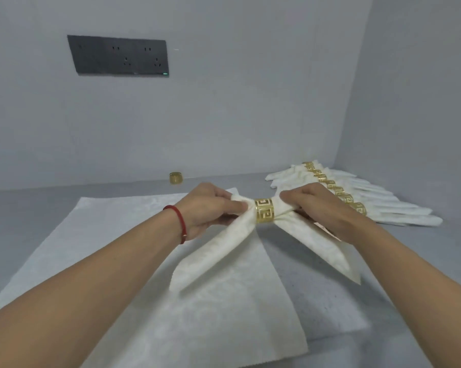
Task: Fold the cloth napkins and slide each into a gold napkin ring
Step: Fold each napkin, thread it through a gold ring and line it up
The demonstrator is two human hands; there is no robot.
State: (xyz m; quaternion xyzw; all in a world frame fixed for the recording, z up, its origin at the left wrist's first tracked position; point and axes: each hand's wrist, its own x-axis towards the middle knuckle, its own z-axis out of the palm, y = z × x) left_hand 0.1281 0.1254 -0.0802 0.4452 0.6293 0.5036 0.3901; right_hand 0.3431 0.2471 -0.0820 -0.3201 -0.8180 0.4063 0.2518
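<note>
One flat cream damask napkin (202, 301) lies nearest on the grey bench (409, 301). Above it, both hands hold a folded napkin (224, 248) threaded through a gold Greek-key ring (264, 210): left hand (210, 211) fingers pinch the cloth at 9 o'clock of the ring, right hand (322, 208) fingers grip it at 3 o'clock. About seven ringed napkins (370, 200) lie in a row at 2 o'clock. One spare ring (176, 178) stands at 12 o'clock below a dark socket panel (117, 55). No writing is legible.
</note>
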